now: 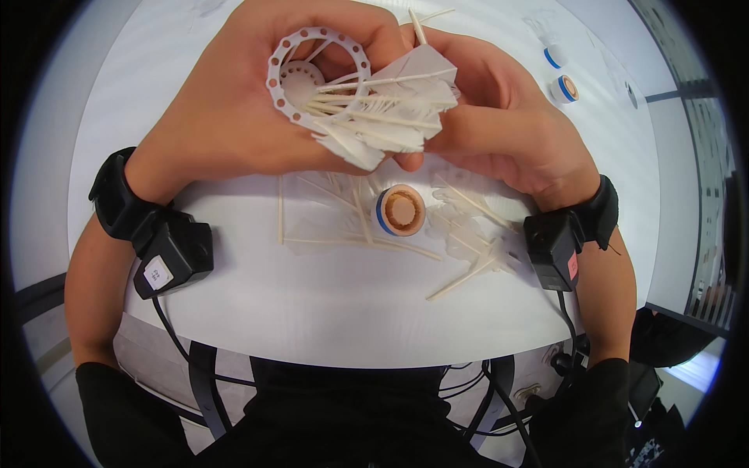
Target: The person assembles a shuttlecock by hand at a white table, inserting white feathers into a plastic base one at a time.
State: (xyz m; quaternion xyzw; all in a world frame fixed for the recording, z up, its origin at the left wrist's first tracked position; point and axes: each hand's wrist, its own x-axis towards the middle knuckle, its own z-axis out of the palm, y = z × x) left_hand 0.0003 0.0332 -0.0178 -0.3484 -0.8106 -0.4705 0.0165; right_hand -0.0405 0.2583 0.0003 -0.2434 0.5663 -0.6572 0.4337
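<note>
My left hand (257,101) is closed around a white plastic shuttlecock frame (318,76), a ring with round holes along its rim and a smaller holed disc inside. Several white feathers (390,105) are set in the frame on its right side, their vanes fanning toward my right hand. My right hand (507,117) has its thumb and fingers closed at the feather edges, and a pale quill (417,27) sticks up beside its fingertips. What exactly those fingertips pinch is partly hidden. Below both hands, a shuttlecock cork base (402,210) with a blue band rests on the table.
Loose white feathers (468,273) lie around the cork on the white table (312,312). At the far right are another cork base (566,89) and a blue-banded shuttlecock (554,54). Each wrist wears a black strapped device with a cable running below the table edge.
</note>
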